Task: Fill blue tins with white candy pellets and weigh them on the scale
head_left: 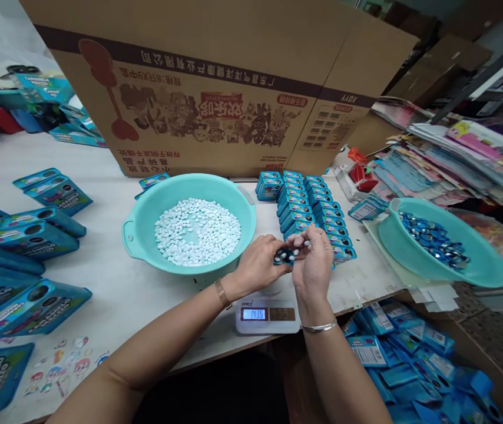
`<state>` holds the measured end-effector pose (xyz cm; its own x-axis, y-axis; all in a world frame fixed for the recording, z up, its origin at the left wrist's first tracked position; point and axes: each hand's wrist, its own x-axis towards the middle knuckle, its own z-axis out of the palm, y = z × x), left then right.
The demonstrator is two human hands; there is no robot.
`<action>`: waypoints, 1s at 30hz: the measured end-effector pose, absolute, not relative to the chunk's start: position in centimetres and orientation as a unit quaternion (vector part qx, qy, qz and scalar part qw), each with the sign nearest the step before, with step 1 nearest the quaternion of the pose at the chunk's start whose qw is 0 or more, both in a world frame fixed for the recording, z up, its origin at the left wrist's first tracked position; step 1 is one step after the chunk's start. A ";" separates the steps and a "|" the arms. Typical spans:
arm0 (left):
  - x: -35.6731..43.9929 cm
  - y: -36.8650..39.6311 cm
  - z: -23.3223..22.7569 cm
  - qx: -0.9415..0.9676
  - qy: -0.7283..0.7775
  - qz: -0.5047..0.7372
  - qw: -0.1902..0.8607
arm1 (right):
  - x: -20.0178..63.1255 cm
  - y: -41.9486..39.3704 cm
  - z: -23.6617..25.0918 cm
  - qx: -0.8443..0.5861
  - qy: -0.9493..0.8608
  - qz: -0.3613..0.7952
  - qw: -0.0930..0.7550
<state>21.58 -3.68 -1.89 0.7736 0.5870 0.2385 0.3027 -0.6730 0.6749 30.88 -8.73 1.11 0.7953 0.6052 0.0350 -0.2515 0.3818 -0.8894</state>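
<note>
My left hand (258, 265) is closed round a small blue candy box (283, 257), most of it hidden by my fingers. White candies show at its top. Close against it, my right hand (314, 268) curls its fingers round a few white candies (307, 242) at the box's opening. Below both hands a small white digital scale (267, 327) reads 143.5. To the left stands a turquoise basin (133, 235) with many white candies (207, 232) lying in it. Just behind my right hand, small blue boxes (295, 203) stand in rows.
A tall brown carton (251, 53) stands behind the basin. Larger blue boxes (35, 235) line the left. Another turquoise basin (494, 265) with blue pieces stands right, near stacked printed sheets (467, 153). Below the table's right edge, a carton holds loose blue boxes (414, 359).
</note>
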 end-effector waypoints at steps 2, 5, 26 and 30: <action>21.5 -3.7 -2.0 0.886 0.249 0.225 0.320 | 30.8 -8.8 1.1 -0.493 -0.192 0.261 0.808; 21.5 -3.7 -2.1 0.881 0.249 0.235 0.327 | 30.8 -8.9 1.1 -0.488 -0.190 0.268 0.809; 6.2 -8.0 -7.9 0.706 0.406 0.549 0.188 | 21.6 5.2 -1.1 -0.590 -0.763 0.259 -0.047; 5.7 -6.2 -8.3 0.728 0.392 0.538 0.164 | 19.9 4.3 -2.2 -0.563 -0.742 0.337 -0.139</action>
